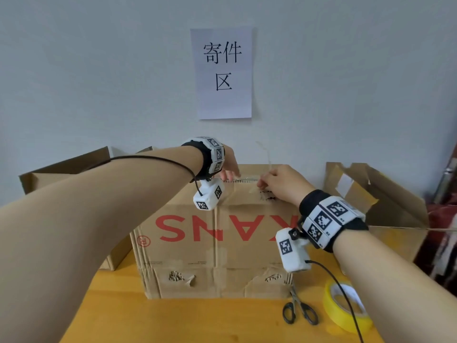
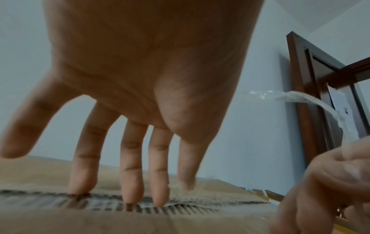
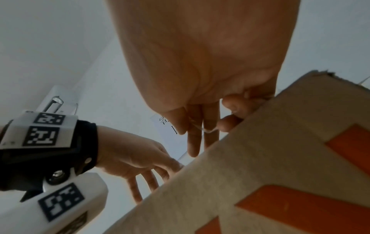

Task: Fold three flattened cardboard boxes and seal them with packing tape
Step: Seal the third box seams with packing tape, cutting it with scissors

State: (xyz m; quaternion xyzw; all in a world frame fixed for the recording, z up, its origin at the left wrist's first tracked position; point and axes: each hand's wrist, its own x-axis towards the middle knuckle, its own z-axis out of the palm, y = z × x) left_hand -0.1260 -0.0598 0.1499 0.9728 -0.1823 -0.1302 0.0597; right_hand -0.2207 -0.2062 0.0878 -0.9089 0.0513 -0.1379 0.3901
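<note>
A folded cardboard box [image 1: 212, 233] with red lettering stands upright on the yellow surface [image 1: 173, 320], just in front of the wall. The left hand [image 1: 228, 167] rests straight, spread fingers [image 2: 132, 174] on the top seam, pressing the flaps down. The right hand [image 1: 282, 184] pinches a strip of clear tape [image 1: 265, 154] that rises loose above the box top; its lower end appears to lie on the seam near the left fingertips. Two more boxes stand behind, one at left [image 1: 66, 169] and one at right [image 1: 385, 194], both with flaps open. Scissors [image 1: 298, 308] and a yellow tape roll [image 1: 346, 305] lie on the surface at the near right. Assessment: the box is light and fairly stiff, though its lower edge is torn and creased, so pressure belongs beside the seam, on the flaps. The tape is thin, limp and sticky; it should be held at its free end and kept taut, lest it fold onto itself.
</note>
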